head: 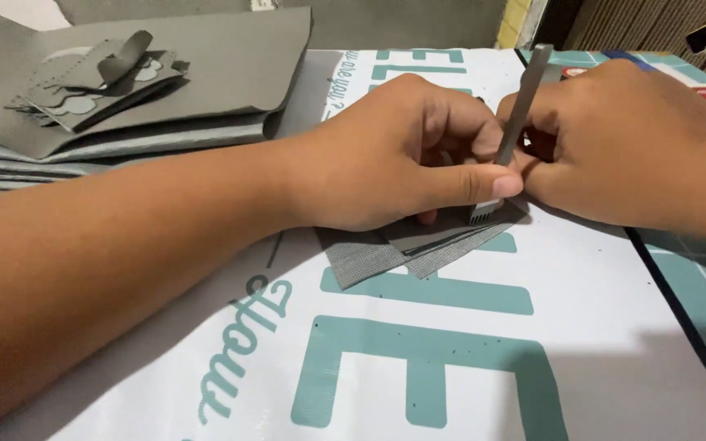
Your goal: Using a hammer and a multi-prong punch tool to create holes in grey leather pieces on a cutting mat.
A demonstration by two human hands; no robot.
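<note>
surface: white-teal printed sheet (467, 359); on it: grey leather pieces (418, 245); grey sheets (230, 65)

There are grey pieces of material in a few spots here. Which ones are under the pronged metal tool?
The small folded grey pieces beneath both hands, on the white and teal sheet. The pronged tool stands on them; the big grey sheets and cut scraps lie far left, untouched.

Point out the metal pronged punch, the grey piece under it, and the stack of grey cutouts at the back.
Pronged punch (521, 106), head view, on its shaft.
Grey piece (369, 257), head view, on its near corner.
Cutout stack (96, 82), head view, on its top.
</note>
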